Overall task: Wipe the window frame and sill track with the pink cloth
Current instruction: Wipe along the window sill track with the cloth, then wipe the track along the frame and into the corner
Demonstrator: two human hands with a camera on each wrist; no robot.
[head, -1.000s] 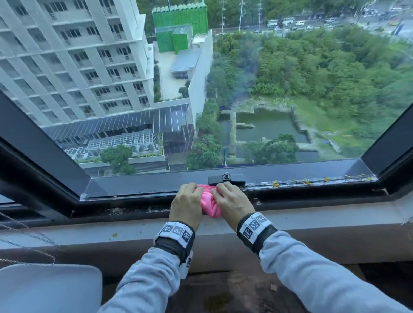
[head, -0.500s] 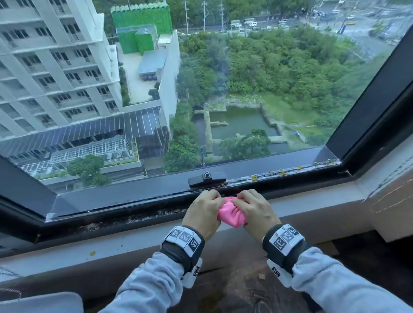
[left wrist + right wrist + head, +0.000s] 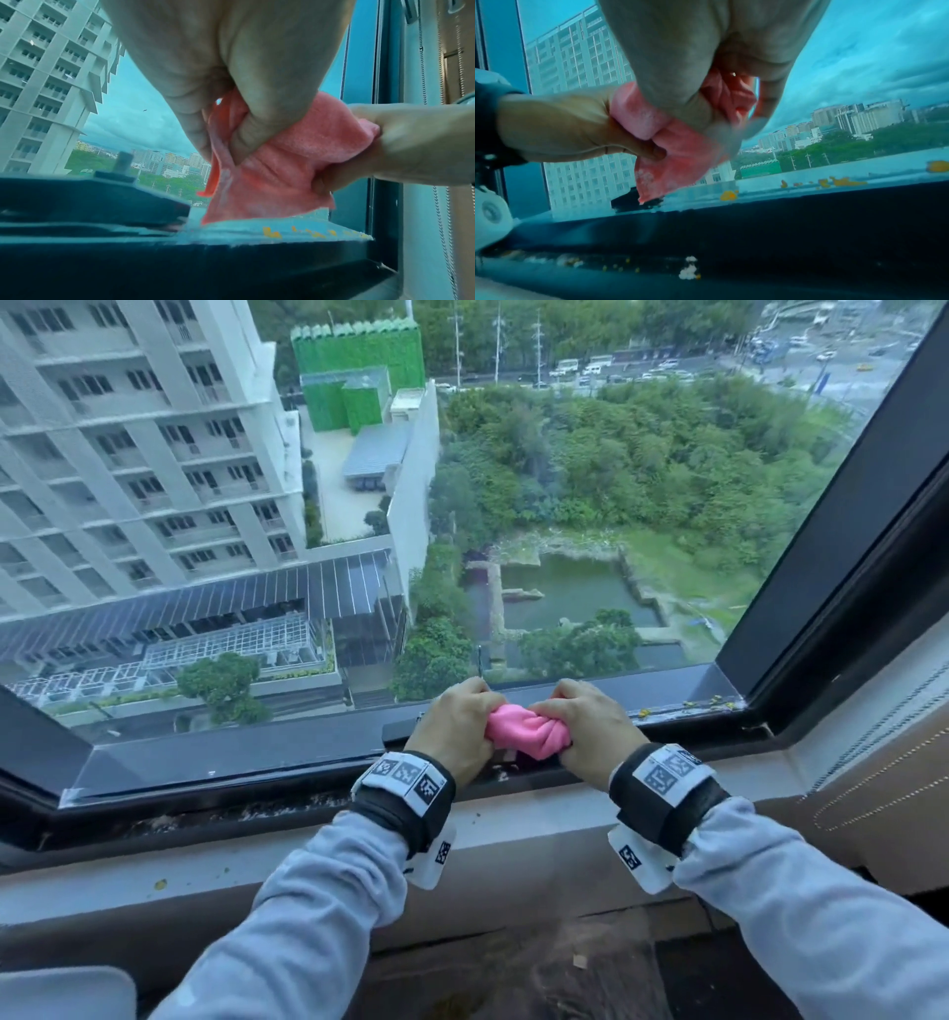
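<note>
A bunched pink cloth is held between both hands just above the dark window frame and sill track. My left hand grips its left end and my right hand grips its right end. In the left wrist view the pink cloth hangs from curled fingers, its lower corner near the frame's top ledge. In the right wrist view the cloth dangles over the ledge. The black window latch is partly hidden behind my hands.
Yellow specks litter the frame ledge toward the right corner. White and yellow crumbs lie in the dark track. A pale stone sill runs below the track. A bead chain hangs at the right jamb.
Both hands with the cloth have lifted from the sill up to the frame ledge by the latch, and the cloth is stretched wider between them. The head view has shifted right.
</note>
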